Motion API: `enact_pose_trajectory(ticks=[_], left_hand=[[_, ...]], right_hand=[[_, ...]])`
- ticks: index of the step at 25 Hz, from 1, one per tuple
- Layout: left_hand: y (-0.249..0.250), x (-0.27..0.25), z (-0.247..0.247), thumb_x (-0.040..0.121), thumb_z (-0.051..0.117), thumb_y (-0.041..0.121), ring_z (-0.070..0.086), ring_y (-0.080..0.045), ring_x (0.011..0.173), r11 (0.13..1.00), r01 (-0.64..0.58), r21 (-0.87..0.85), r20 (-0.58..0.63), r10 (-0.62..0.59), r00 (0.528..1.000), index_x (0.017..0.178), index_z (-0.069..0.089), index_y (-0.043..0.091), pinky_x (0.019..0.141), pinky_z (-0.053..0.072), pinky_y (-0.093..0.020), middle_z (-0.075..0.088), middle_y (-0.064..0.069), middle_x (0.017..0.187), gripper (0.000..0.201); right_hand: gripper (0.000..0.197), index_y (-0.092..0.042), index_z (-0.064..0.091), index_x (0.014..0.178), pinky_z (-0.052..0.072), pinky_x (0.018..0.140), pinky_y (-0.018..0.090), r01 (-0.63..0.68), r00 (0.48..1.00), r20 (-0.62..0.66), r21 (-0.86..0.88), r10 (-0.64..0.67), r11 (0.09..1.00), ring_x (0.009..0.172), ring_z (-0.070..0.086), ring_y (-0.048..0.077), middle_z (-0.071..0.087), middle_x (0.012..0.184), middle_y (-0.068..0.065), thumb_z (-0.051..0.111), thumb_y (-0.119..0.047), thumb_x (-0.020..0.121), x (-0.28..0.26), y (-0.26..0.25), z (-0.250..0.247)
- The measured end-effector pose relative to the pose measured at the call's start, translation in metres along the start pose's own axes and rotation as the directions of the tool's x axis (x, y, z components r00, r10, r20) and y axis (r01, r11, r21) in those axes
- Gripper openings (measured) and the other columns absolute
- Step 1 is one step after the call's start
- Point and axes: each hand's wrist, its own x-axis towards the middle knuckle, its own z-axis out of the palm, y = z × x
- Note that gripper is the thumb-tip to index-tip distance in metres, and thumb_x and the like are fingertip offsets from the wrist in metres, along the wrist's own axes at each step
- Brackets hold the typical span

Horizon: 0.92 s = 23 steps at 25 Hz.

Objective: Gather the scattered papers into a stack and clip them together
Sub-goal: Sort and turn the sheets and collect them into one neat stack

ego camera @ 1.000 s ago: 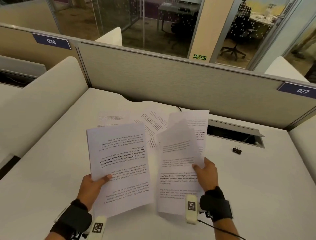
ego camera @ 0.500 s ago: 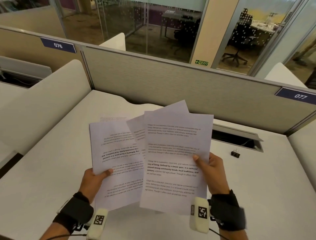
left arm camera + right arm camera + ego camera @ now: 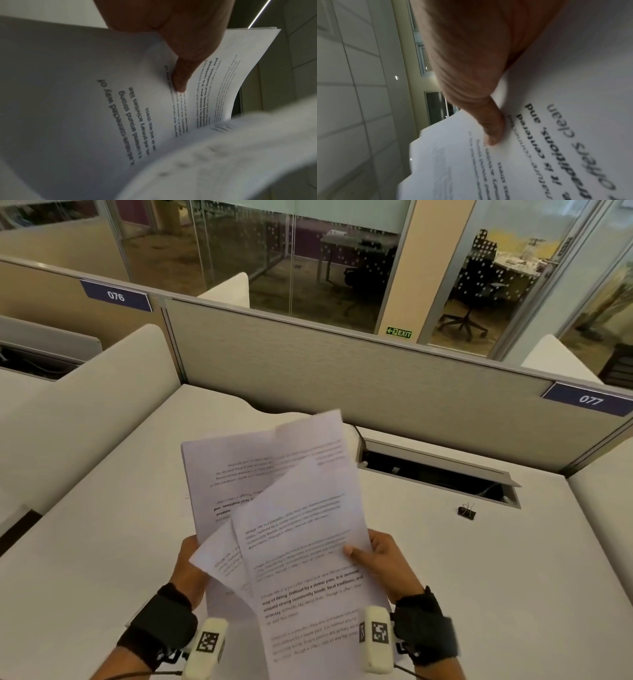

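Right hand (image 3: 383, 559) sheets now overlap left hand (image 3: 190, 566) sheets; each grip pinches own papers (image 3: 294, 508), fanned above counter (image 3: 102, 542). Gathering step. Next: square edges, fetch binder clip (image 3: 467, 512), well right of grips.

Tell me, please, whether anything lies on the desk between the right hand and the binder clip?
Nothing visible does: bare desk separates the right hand from the binder clip. That hand is gripping papers, though.
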Motion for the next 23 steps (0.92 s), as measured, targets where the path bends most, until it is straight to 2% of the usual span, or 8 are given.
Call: enact_pose_trajectory(ticks=[3,6,9,11,15,19,21,23], left_hand=[[0.007,0.000,0.001,0.084,0.067,0.008,0.061,-0.029,0.064,0.999,-0.029,-0.024,0.062,0.030,0.998,0.081,0.064,0.004,0.057,0.050,-0.033,0.069,-0.014,0.066,0.005],[0.004,0.000,0.001,0.071,0.073,0.016,0.068,-0.035,0.079,0.999,-0.038,-0.024,0.087,0.040,0.995,0.096,0.068,0.007,0.064,0.057,-0.044,0.073,-0.018,0.084,0.027],[0.004,-0.002,0.004,0.079,0.070,0.006,0.066,-0.037,0.082,0.999,-0.040,-0.024,0.079,0.042,0.996,0.096,0.067,0.008,0.066,0.055,-0.041,0.071,-0.020,0.088,0.017],[0.003,-0.004,0.006,0.084,0.066,0.002,0.065,-0.037,0.081,1.000,-0.018,-0.022,0.080,0.020,0.997,0.094,0.066,0.006,0.065,0.054,-0.039,0.070,-0.021,0.086,0.011],[0.001,-0.009,0.012,0.065,0.069,0.012,0.069,-0.040,0.079,1.000,0.020,-0.010,0.119,-0.019,0.993,0.091,0.070,-0.001,0.062,0.057,-0.041,0.073,-0.023,0.085,0.029],[-0.003,-0.013,0.020,0.083,0.067,0.008,0.069,-0.041,0.084,1.000,0.017,-0.014,0.155,-0.014,0.988,0.092,0.070,-0.004,0.071,0.058,-0.045,0.073,-0.025,0.088,0.016],[-0.003,-0.013,0.023,0.088,0.064,0.019,0.069,-0.038,0.084,1.000,0.018,-0.018,0.170,-0.015,0.985,0.091,0.070,-0.005,0.077,0.056,-0.048,0.073,-0.025,0.088,0.025],[-0.003,-0.012,0.026,0.093,0.057,0.026,0.071,-0.033,0.079,1.000,0.021,-0.012,0.168,-0.018,0.986,0.088,0.070,-0.003,0.075,0.057,-0.044,0.074,-0.022,0.084,0.032]], right_hand=[[0.027,0.001,0.060,0.117,0.059,0.081,0.044,-0.054,0.999,-0.007,-0.019,0.054,0.998,0.096,0.071,0.035,0.073,0.111,0.015,0.060,-0.004,0.090,0.001,0.020,0.001],[0.029,-0.004,0.060,0.118,0.059,0.080,0.042,-0.101,0.993,-0.061,0.029,0.102,0.994,0.097,0.071,0.034,0.073,0.111,0.013,0.060,0.000,0.089,-0.001,0.026,-0.001],[0.023,-0.003,0.064,0.113,0.060,0.073,0.037,-0.116,0.986,-0.107,0.079,0.125,0.990,0.093,0.072,0.036,0.074,0.107,0.015,0.058,-0.001,0.090,0.000,0.025,-0.003],[0.021,-0.002,0.065,0.111,0.061,0.074,0.038,-0.098,0.984,-0.143,0.083,0.109,0.992,0.093,0.071,0.038,0.074,0.106,0.017,0.057,-0.004,0.092,0.003,0.024,-0.004],[0.024,0.000,0.065,0.113,0.060,0.077,0.040,-0.045,0.981,-0.178,0.159,0.074,0.986,0.096,0.071,0.037,0.073,0.108,0.017,0.056,-0.010,0.093,0.010,0.023,0.001],[0.027,-0.002,0.065,0.116,0.058,0.085,0.047,-0.028,0.975,-0.211,0.209,0.073,0.978,0.099,0.070,0.036,0.073,0.110,0.015,0.055,-0.015,0.094,0.017,0.027,0.010],[0.026,-0.006,0.064,0.118,0.058,0.085,0.044,-0.022,0.976,-0.205,0.231,0.070,0.973,0.101,0.070,0.034,0.073,0.112,0.013,0.054,-0.015,0.095,0.021,0.029,0.013],[0.026,-0.009,0.062,0.120,0.058,0.087,0.044,-0.014,0.979,-0.195,0.233,0.061,0.972,0.104,0.069,0.032,0.072,0.114,0.011,0.052,-0.012,0.096,0.023,0.032,0.016]])
